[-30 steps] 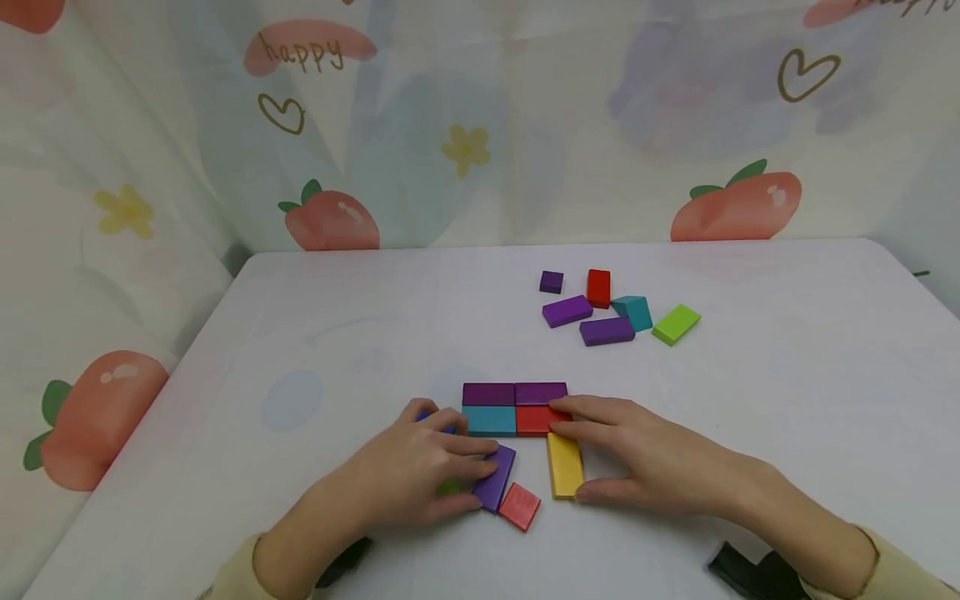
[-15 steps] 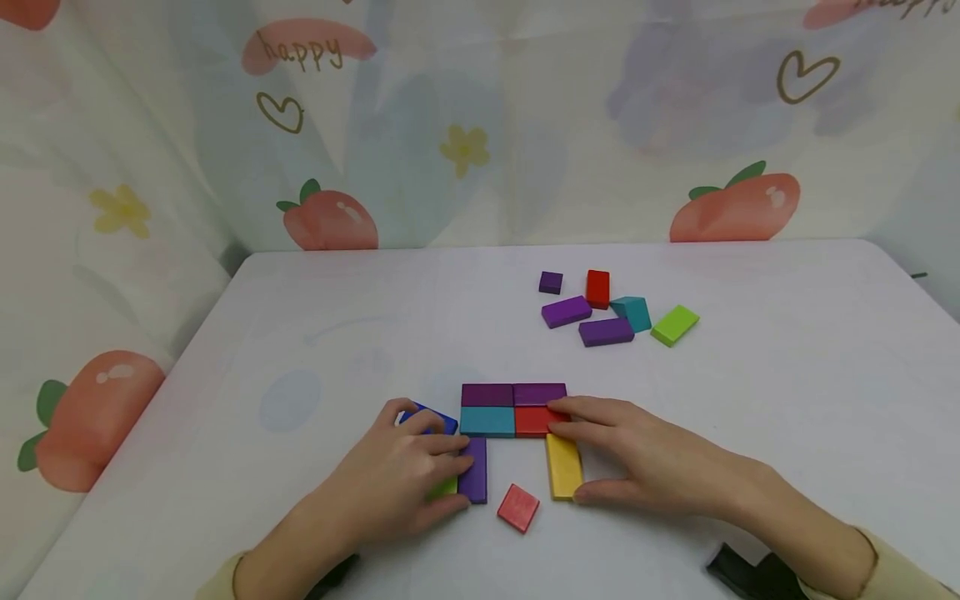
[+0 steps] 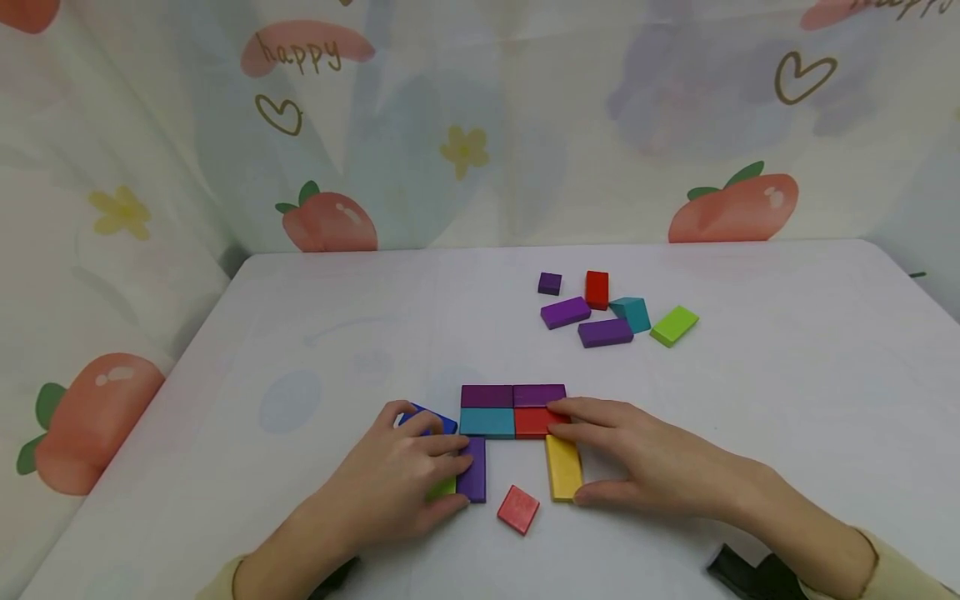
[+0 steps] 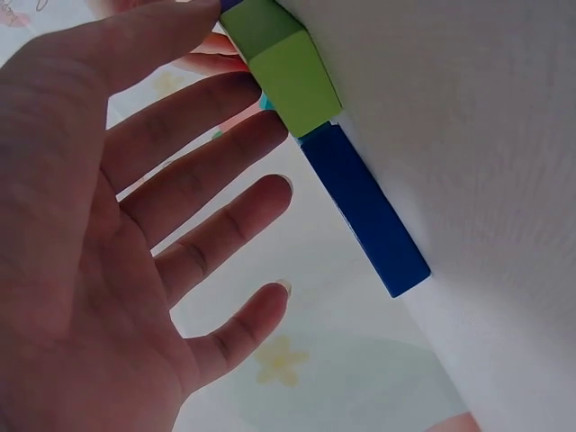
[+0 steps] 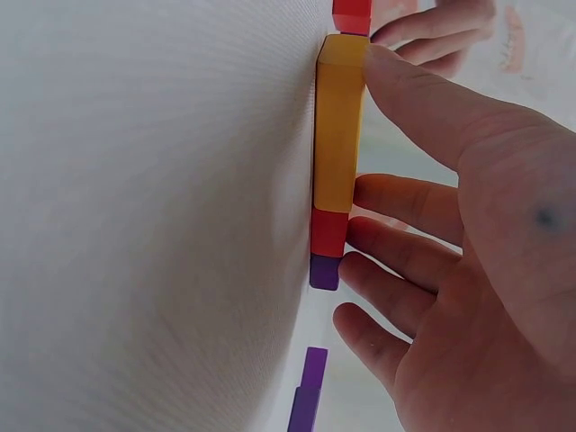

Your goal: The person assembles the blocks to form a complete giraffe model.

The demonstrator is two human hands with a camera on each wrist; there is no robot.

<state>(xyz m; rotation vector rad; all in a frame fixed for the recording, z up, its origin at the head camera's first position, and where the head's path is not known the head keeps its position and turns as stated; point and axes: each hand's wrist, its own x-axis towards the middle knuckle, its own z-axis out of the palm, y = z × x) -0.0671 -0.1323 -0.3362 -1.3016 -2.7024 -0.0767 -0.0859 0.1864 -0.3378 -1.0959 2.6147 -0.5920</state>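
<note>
My left hand [image 3: 397, 475] lies over a flat purple block [image 3: 472, 471], its extended fingertips and thumb touching that block's left side and top. Partly under this hand are a blue block [image 3: 429, 417] and a lime-green block [image 4: 297, 81]. My right hand [image 3: 637, 450] has its fingers stretched out, fingertips at the red block [image 3: 529, 422] and thumb at the lower right corner of a yellow block [image 3: 564, 469]. Two purple blocks [image 3: 487, 396] form a row above the red block and a teal block [image 3: 487, 422]. Between the purple and yellow uprights, lower down, sits a small pinkish-red square block [image 3: 518, 509].
Farther back on the white table [image 3: 360, 317] is a loose group: a small purple block [image 3: 550, 283], a red block [image 3: 597, 289], purple blocks [image 3: 605, 332], a teal wedge [image 3: 632, 313] and a lime-green block [image 3: 674, 325]. A printed curtain [image 3: 562, 125] hangs behind.
My left hand has slid left with the purple block, which went from slanted to straight beneath the teal block's left end. The blue block shows more. My right hand has stayed put.
</note>
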